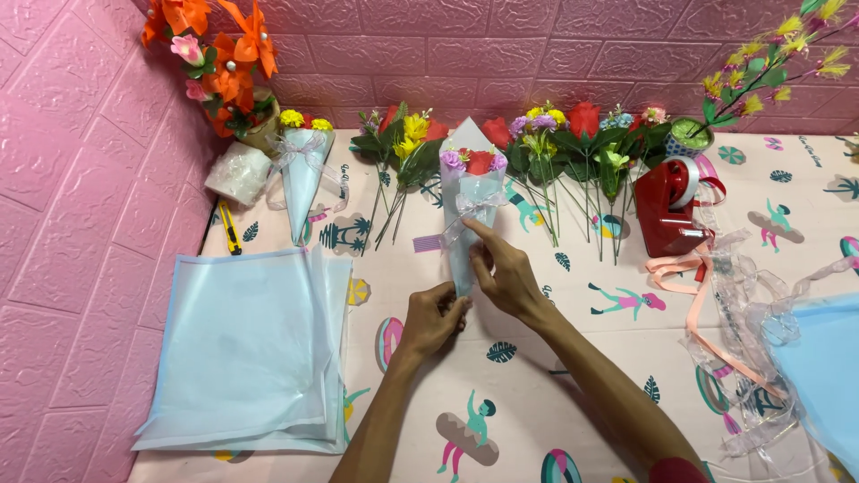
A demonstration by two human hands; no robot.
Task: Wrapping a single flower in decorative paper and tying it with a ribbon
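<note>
A small cone bouquet (pixel 472 192) in pale blue wrapping lies on the patterned table, holding a red rose and purple flowers and tied with a sheer ribbon bow. My left hand (pixel 433 317) pinches the pointed bottom tip of the cone. My right hand (pixel 507 273) rests on the cone's lower part, fingers reaching up to the ribbon bow (pixel 474 207).
A finished cone bouquet (pixel 302 170) lies at the back left beside orange flowers (pixel 219 54). Loose artificial flowers (pixel 555 148) line the back wall. A stack of pale blue sheets (pixel 246 349), a yellow cutter (pixel 229 228), a red tape dispenser (pixel 669 210) and ribbons (pixel 734 295) surround the hands.
</note>
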